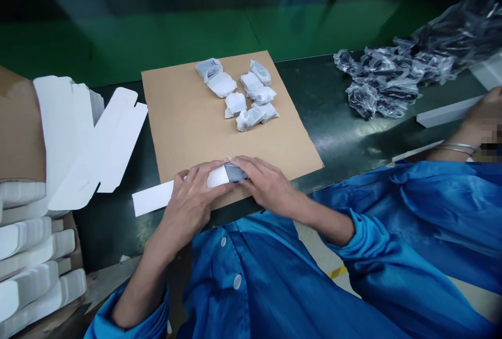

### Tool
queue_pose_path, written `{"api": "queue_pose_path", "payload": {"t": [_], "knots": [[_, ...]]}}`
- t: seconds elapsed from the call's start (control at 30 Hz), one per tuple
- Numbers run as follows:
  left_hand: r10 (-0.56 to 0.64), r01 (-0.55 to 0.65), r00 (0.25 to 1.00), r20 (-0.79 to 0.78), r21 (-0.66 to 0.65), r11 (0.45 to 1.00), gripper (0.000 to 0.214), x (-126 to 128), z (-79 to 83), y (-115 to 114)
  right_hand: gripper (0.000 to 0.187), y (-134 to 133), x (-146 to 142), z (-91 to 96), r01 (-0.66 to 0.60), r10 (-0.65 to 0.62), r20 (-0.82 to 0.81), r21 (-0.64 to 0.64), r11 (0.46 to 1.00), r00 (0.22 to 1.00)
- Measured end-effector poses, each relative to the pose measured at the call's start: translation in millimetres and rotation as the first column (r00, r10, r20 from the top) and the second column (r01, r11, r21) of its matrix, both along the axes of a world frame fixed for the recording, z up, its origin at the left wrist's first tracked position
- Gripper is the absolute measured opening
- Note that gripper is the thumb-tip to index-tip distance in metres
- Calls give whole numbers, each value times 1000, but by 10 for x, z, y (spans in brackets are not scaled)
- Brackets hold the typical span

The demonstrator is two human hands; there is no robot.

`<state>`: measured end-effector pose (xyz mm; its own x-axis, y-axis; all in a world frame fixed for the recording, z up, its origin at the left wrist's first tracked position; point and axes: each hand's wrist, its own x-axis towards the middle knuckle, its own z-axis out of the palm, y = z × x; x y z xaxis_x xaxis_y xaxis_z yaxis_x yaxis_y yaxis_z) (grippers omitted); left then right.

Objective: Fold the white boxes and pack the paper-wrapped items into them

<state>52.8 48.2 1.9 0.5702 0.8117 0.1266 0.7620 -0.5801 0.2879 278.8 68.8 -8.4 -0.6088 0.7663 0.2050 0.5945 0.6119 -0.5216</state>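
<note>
My left hand (194, 198) grips a long white carton (152, 198) lying at the near edge of a brown cardboard sheet (188, 114). My right hand (264, 182) is closed over a small grey wrapped item (234, 171) at the carton's open right end. The item sits partly inside the carton mouth. Several small white foam-wrapped pieces (245, 93) lie grouped at the far side of the cardboard sheet.
Flat white carton blanks (90, 140) lie to the left, with stacked ones (31, 266) below them. A heap of dark plastic bags (400, 72) lies at the far right. Another person's hand (484, 114) and blue sleeve (431, 213) hold a white carton (447, 111) on the right.
</note>
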Motion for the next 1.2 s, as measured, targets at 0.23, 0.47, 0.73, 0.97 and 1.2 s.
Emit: {"api": "queue_pose_path", "payload": {"t": [0.23, 0.47, 0.73, 0.97, 1.2], "knots": [[131, -131, 991, 14, 204, 970, 50, 149, -80, -188, 40, -49, -49, -2, 86, -122, -265, -143, 986, 956], [207, -223, 974, 87, 492, 842, 40, 290, -224, -409, 39, -19, -54, 54, -48, -39, -437, -185, 982, 899], [239, -280, 960, 147, 521, 806, 46, 233, -255, -398, 51, -213, -223, 181, 107, -369, -427, -523, 846, 826], [256, -361, 929, 268, 495, 790, 20, 513, -134, -288, 56, 34, -328, 253, -107, -308, -444, -696, 710, 842], [491, -567, 824, 284, 389, 726, 49, -148, 95, -247, 53, 788, 825, 548, 472, -625, -288, -453, 757, 726]]}}
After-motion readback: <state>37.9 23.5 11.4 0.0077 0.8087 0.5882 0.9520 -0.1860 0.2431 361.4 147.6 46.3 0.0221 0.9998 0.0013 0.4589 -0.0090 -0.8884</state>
